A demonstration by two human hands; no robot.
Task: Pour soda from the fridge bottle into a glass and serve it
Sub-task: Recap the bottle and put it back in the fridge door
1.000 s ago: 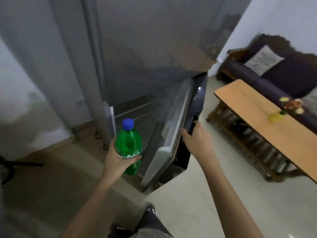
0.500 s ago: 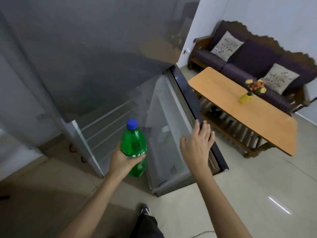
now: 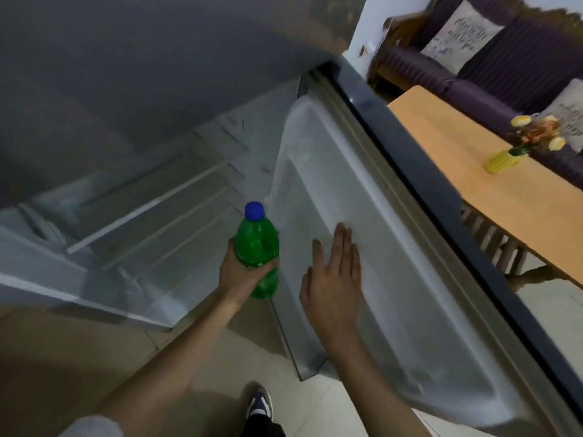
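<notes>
A home living room with a fridge standing in it.

An open fridge door (image 3: 394,263) with a white inner liner fills the middle, and bare wire shelves (image 3: 151,222) run off toward 9 o'clock. At 2 o'clock a purple sofa (image 3: 492,74) with a wooden frame carries printed cushions (image 3: 460,36) against a white wall (image 3: 362,29). In front of it, toward 3 o'clock, stands a low wooden coffee table (image 3: 457,171) bearing a yellow vase (image 3: 501,160) of artificial flowers. Pale glossy floor tiles (image 3: 299,402) spread at 6 o'clock.
</notes>
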